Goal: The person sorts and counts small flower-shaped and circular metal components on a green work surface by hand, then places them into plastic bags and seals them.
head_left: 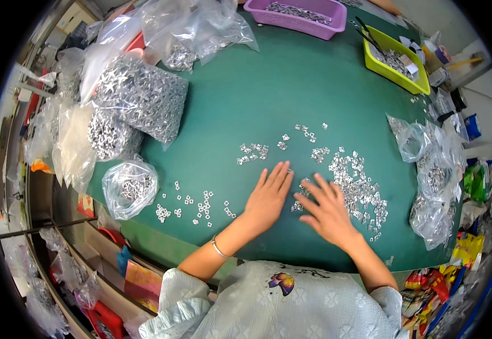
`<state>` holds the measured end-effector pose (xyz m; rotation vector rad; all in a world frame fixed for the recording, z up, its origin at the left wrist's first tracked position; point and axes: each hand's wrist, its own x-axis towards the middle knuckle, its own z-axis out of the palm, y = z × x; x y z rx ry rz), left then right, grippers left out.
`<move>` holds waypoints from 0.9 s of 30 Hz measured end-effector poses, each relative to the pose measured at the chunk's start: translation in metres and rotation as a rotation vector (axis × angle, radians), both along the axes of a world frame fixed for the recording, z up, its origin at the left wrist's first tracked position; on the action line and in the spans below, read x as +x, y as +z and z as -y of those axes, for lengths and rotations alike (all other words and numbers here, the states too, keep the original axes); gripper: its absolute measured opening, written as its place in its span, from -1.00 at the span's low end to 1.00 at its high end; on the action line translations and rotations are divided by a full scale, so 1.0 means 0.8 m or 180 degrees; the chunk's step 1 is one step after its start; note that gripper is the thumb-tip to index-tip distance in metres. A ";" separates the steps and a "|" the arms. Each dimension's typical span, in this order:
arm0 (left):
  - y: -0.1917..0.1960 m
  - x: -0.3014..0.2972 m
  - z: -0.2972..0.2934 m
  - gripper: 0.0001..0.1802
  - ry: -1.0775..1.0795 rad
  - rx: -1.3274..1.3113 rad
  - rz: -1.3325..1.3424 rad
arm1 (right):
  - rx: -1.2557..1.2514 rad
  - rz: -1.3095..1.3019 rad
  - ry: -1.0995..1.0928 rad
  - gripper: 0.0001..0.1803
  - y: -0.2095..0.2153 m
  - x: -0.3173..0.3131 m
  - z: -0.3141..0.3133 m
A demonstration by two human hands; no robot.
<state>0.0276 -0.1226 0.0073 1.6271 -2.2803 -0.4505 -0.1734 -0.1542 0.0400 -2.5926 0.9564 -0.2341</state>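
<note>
Small silvery metal pieces (356, 183), apparently lobed in outline, lie spread on the green tabletop (229, 107). My left hand (267, 196) is laid out with its fingers extended, and a tiny piece shows by its fingertips. Over the left edge of the large heap, my right hand (329, 210) has its fingers spread, with a few pieces (298, 204) between it and my left hand. Beyond my left fingertips sits a small cluster (253, 151) of the same pieces. Further left, short rows and groups (203, 206) of them lie on the table.
Clear bags full of silvery parts (138, 96) are piled at the left, with a smaller open bag (130, 186) below. A purple tray (297, 25) and a yellow-green basket (395, 73) stand at the back. More clear bags (432, 186) line the right edge.
</note>
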 end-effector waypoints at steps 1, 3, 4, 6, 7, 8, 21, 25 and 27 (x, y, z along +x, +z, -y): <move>0.001 0.005 -0.004 -0.36 0.0053 0.0042 0.0145 | 0.0136 0.0011 0.0038 -0.46 -0.004 0.000 -0.008; 0.004 0.016 -0.019 -0.39 0.0302 0.0138 0.0024 | 0.0172 -0.0088 0.0110 -0.46 -0.013 -0.007 -0.012; 0.005 0.022 -0.030 -0.41 0.0448 0.0194 -0.0034 | 0.0022 -0.0245 -0.0085 -0.47 -0.014 -0.014 -0.011; 0.009 0.030 -0.057 -0.44 0.0689 0.0205 0.0141 | -0.0264 -0.0557 -0.0471 -0.48 -0.017 -0.033 -0.010; 0.009 0.031 -0.070 -0.44 0.0819 0.0215 0.0210 | -0.0333 -0.0467 -0.0675 -0.51 -0.020 -0.050 -0.006; 0.010 0.032 -0.080 -0.44 0.0950 0.0223 0.0280 | -0.0433 -0.0471 -0.0870 -0.51 -0.023 -0.062 -0.002; 0.023 -0.063 -0.034 -0.34 -0.0044 0.0093 0.0126 | -0.0629 -0.0172 -0.1573 -0.46 -0.022 -0.026 0.032; 0.013 -0.073 -0.025 -0.35 -0.0135 0.0016 0.0186 | -0.0083 0.0144 -0.0631 -0.48 -0.029 -0.030 -0.006; -0.002 -0.070 -0.024 -0.37 -0.0075 0.0014 0.0264 | 0.0455 0.0591 -0.0456 -0.51 -0.027 -0.046 -0.018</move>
